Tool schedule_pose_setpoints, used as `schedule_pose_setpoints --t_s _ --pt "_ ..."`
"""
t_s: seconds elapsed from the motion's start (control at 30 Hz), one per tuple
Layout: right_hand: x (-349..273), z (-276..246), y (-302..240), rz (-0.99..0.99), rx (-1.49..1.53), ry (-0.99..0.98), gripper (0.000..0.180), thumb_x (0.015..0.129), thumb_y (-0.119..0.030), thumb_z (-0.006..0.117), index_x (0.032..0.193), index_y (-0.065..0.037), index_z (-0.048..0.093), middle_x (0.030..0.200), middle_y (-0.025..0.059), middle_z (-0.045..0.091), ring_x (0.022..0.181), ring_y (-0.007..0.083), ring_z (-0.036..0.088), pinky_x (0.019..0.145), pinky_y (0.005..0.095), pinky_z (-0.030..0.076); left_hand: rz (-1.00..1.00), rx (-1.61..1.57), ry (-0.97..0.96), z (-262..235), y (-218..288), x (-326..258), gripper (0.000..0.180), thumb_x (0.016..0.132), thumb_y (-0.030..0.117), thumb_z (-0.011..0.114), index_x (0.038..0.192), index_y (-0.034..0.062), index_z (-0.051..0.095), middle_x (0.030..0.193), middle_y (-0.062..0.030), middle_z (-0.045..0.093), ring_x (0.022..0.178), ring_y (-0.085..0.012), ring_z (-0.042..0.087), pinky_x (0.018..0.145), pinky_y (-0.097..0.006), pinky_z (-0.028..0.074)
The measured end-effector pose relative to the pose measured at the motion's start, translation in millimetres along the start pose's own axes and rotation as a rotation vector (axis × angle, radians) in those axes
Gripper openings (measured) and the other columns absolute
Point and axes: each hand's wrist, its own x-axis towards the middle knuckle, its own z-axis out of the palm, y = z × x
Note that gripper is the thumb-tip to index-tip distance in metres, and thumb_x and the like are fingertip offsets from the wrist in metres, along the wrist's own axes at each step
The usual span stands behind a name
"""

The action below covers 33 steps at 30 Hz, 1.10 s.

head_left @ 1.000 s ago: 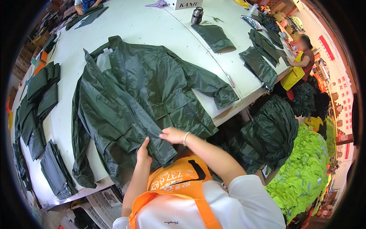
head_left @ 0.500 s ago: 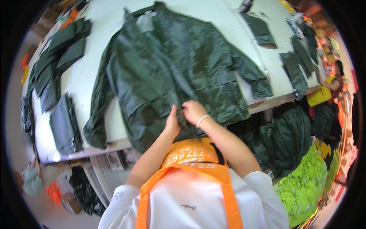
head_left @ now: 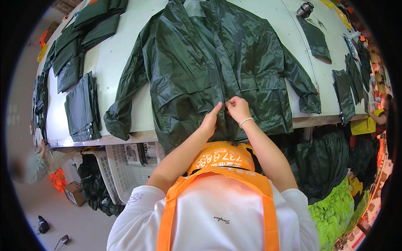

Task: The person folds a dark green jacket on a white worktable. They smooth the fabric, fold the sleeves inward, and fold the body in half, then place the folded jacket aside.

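A dark green, shiny rain jacket (head_left: 184, 67) lies spread front up, its sleeves out to both sides and its hem toward me. Its front edges run side by side down the middle. At the lower part of this opening, my left hand (head_left: 210, 119) is closed on the left front edge, thumb pointing up along it. Just to its right, my right hand (head_left: 238, 109) pinches the other front edge with bent fingers. A white bracelet circles my right wrist. Whatever small fastener may be between the fingertips is hidden.
The jacket rests on a white table (head_left: 111, 62). Folded dark green garments (head_left: 81, 111) lie left; a bottle (head_left: 305, 9) stands far right. Below the edge are a white plastic crate (head_left: 134, 175), hanging dark garments (head_left: 320, 163) and a lime-green heap (head_left: 331, 213). Another person (head_left: 381, 117) is at far right.
The whole view has shifted, so the jacket and table sit farther right in it. Both hands remain closed at the jacket's lower front opening, with little visible change in their grip.
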Motion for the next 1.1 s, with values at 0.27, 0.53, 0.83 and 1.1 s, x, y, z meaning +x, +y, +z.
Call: schedule_pose_setpoints --t_s 0.27,0.53,0.83,1.1 --pt "-18.1 -5.5 11.1 0.507 0.521 -0.073 0.017 0.084 -0.012 0.064 0.078 0.004 0.060 0.075 0.0115 0.064 0.060 0.0186 0.064 0.056 0.0286 0.056 0.062 0.176 0.242 18.3 -0.8 17.7 0.028 0.079 0.023 0.071 0.089 -0.0028 0.065 0.088 -0.0103 0.066 0.074 -0.0176 0.062 0.069 -0.030 0.049" --pt "-59.6 -14.7 19.0 0.608 0.469 -0.157 0.012 0.084 -0.010 0.061 0.082 0.002 0.060 0.083 0.0138 0.066 0.075 0.0232 0.067 0.068 0.0329 0.056 0.084 0.090 0.223 12.0 -8.7 14.8 0.039 0.078 0.027 0.073 0.095 -0.0079 0.065 0.099 -0.0126 0.065 0.086 -0.0200 0.060 0.076 -0.031 0.046" --pt "-70.7 -9.1 42.2 0.516 0.829 -0.046 0.014 0.084 -0.012 0.065 0.090 0.000 0.061 0.092 0.0120 0.067 0.086 0.0210 0.066 0.076 0.0295 0.054 0.072 -0.057 0.033 0.4 -0.1 -6.0 0.018 0.082 0.014 0.068 0.090 -0.0026 0.066 0.088 -0.0097 0.067 0.078 -0.0205 0.064 0.072 -0.033 0.051" --pt "-66.8 2.9 17.5 0.441 0.915 0.084 0.013 0.083 -0.013 0.068 0.087 -0.002 0.062 0.090 0.0098 0.067 0.081 0.0184 0.066 0.071 0.0272 0.053 0.076 0.022 0.217 6.6 -13.6 -26.2 0.026 0.078 0.020 0.073 0.084 -0.0045 0.066 0.083 -0.0087 0.066 0.071 -0.0157 0.061 0.064 -0.027 0.048"
